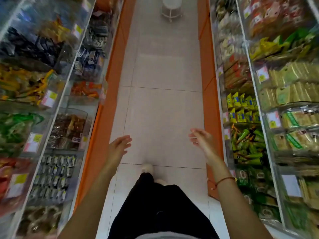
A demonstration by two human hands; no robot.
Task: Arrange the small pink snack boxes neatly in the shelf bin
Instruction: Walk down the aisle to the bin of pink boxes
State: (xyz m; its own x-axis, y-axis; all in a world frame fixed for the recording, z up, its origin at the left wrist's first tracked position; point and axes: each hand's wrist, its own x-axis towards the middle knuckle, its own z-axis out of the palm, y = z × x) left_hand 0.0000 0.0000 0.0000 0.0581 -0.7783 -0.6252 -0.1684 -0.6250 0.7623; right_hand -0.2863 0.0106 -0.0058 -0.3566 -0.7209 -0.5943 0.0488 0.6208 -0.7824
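I stand in a narrow shop aisle and look down its tiled floor. My left hand (119, 145) is stretched forward over the floor, fingers straight, holding nothing. My right hand (201, 138) reaches forward on the right, fingers relaxed and spread, also holding nothing; a red cord bracelet (224, 180) sits on its wrist. No small pink snack boxes can be made out among the blurred shelf bins on either side.
Clear plastic bins of packaged snacks line the left shelves (65, 131) and the right shelves (246, 144), with orange bases along the floor. A white round stool (171, 7) stands at the far end of the aisle. My legs and shoes (147, 168) are below.
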